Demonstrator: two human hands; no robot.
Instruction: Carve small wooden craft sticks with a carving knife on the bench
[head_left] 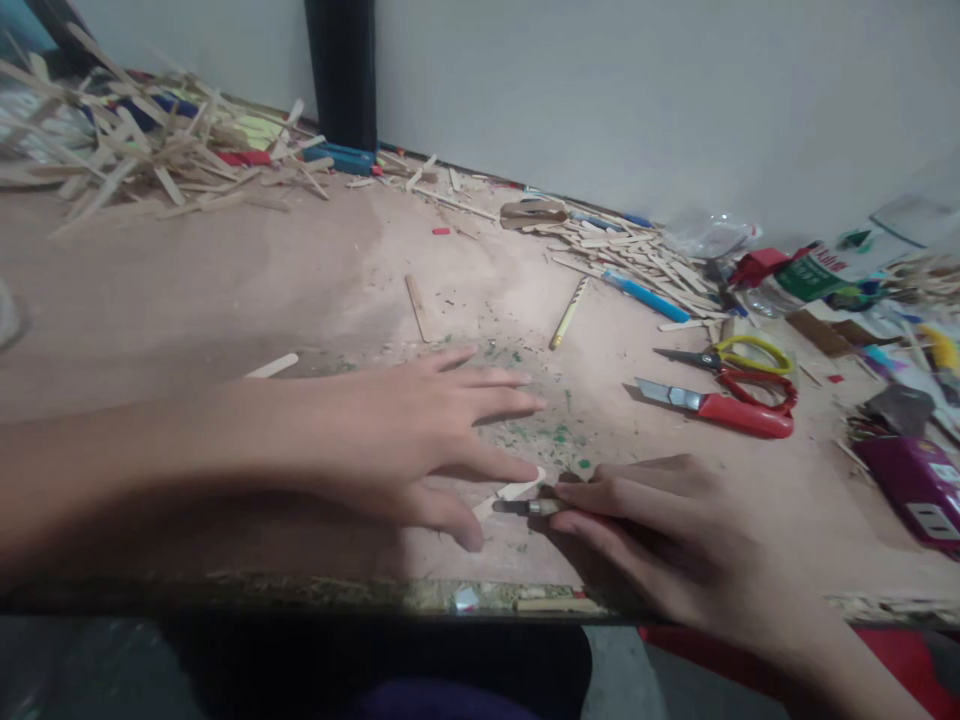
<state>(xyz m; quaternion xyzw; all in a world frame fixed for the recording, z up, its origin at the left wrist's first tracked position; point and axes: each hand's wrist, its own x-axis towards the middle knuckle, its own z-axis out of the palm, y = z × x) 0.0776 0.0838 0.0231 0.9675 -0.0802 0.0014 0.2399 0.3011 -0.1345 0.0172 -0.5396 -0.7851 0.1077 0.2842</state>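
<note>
Pale, round-ended wooden craft stick (520, 489) on brown wooden tabletop (262, 270), near front edge. Left hand (420, 430): fingers spread, index tip on the stick, thumb near its lower end. Right hand (667, 530), between 3 and 4 o'clock of stick: fingers closed round small dark-bladed carving knife (535, 508); blade-stick contact unclear. Red-handled box cutter (742, 415) between 2 and 3 o'clock.

A plain grey wall (637, 120) and black post (341, 80) rise behind the wooden tabletop (187, 275).
</note>
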